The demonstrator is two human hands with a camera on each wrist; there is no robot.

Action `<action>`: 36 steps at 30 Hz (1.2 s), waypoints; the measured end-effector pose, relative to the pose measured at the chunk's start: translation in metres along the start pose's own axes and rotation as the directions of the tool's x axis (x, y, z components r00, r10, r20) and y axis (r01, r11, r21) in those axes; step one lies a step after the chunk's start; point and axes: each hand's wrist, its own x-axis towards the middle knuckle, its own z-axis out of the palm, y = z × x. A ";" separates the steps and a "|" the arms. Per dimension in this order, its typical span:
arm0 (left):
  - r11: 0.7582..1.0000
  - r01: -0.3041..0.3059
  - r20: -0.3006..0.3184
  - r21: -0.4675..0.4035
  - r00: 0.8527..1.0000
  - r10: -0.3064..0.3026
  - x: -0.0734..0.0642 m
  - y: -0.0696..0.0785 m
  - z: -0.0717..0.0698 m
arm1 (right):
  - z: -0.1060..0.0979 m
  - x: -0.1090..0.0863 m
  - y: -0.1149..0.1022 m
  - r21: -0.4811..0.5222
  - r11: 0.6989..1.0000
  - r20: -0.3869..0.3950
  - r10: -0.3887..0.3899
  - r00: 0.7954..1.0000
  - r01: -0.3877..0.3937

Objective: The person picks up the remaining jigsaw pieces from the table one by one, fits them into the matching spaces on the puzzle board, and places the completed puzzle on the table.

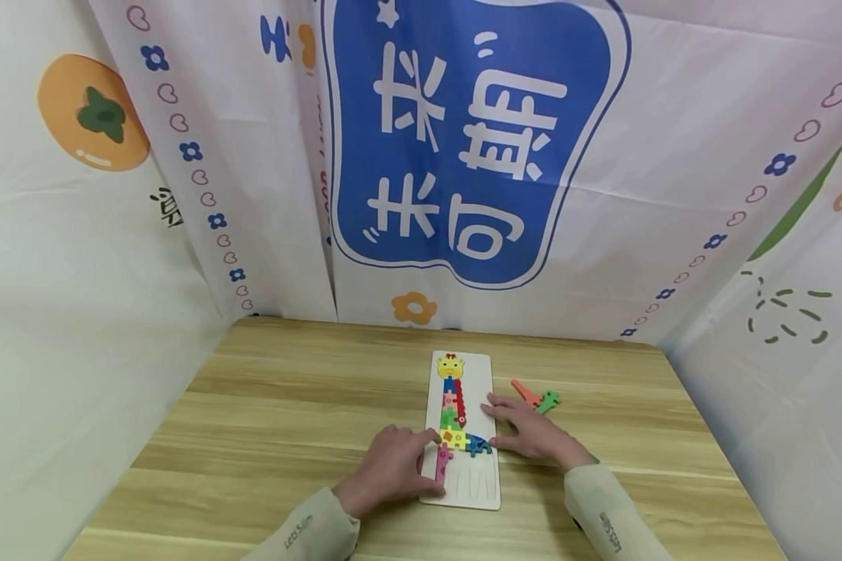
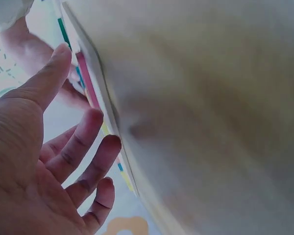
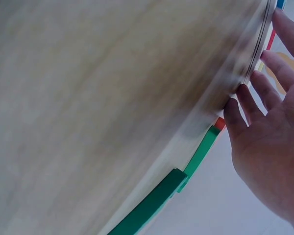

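Note:
A white puzzle board lies on the table, bearing a giraffe of coloured jigsaw pieces topped by a yellow head. At its left edge, my left hand spans the pink leg piece, the thumb by the lower end and the index finger by the upper end. The left wrist view shows these fingers loosely bent along the board's side. My right hand rests its fingertips at the board's right edge, beside the blue piece. Its fingers look spread and nearly straight in the right wrist view.
Right of the board lie an orange piece and a green piece. A dark green piece lies near my right wrist, mostly hidden in the head view. Leg outlines show at the board's lower end. Printed cloth hangs behind the wooden table.

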 end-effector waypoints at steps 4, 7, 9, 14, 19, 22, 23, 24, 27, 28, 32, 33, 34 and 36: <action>0.999 -0.034 -0.065 0.028 0.997 0.035 0.004 -0.010 -0.004 | 0.000 0.000 0.000 0.005 1.000 0.001 0.004 1.000 -0.004; 0.996 -0.075 -0.044 0.055 0.996 0.078 0.006 -0.020 -0.006 | 0.000 0.000 0.000 0.010 1.000 -0.001 0.004 1.000 -0.004; 0.995 -0.096 0.006 0.042 0.995 0.095 0.007 -0.026 -0.005 | 0.000 -0.001 0.000 0.012 1.000 -0.002 0.003 1.000 -0.003; 0.993 -0.117 0.114 0.011 0.987 0.115 0.006 -0.037 -0.003 | 0.001 0.000 0.000 0.016 1.000 -0.001 0.002 1.000 -0.002; 0.994 -0.107 0.180 0.002 0.978 0.105 0.006 -0.040 -0.002 | 0.002 0.000 0.001 0.012 1.000 -0.007 0.009 1.000 -0.009; 0.994 -0.107 0.189 0.019 0.977 0.101 0.007 -0.040 -0.001 | 0.002 0.001 0.002 0.008 1.000 -0.009 0.015 1.000 -0.015; 0.994 -0.108 0.190 0.021 0.977 0.102 0.007 -0.041 -0.001 | 0.002 0.001 0.002 0.008 1.000 -0.008 0.016 1.000 -0.016; 0.994 -0.110 0.191 0.024 0.976 0.103 0.007 -0.041 -0.001 | 0.002 0.001 0.002 0.008 1.000 -0.007 0.017 1.000 -0.017; 0.993 -0.117 0.197 0.033 0.974 0.108 0.008 -0.043 0.000 | 0.002 0.000 0.002 0.008 1.000 -0.005 0.017 1.000 -0.017; 0.992 -0.118 0.197 0.034 0.974 0.109 0.008 -0.043 0.001 | 0.002 0.000 0.002 0.008 1.000 -0.005 0.017 1.000 -0.017; 0.993 -0.115 0.200 0.039 0.974 0.105 0.009 -0.044 0.001 | 0.002 0.001 0.001 0.005 1.000 -0.006 0.020 1.000 -0.020; 0.993 -0.111 0.200 0.037 0.974 0.102 0.009 -0.044 0.001 | 0.002 0.001 0.001 0.005 1.000 -0.007 0.020 1.000 -0.020; 0.993 -0.108 0.199 0.037 0.975 0.098 0.009 -0.044 0.001 | 0.002 0.001 0.001 0.003 1.000 -0.008 0.020 1.000 -0.020; 0.994 -0.101 0.204 0.037 0.975 0.092 0.009 -0.044 0.001 | 0.002 0.000 0.000 0.002 1.000 -0.010 0.015 1.000 -0.015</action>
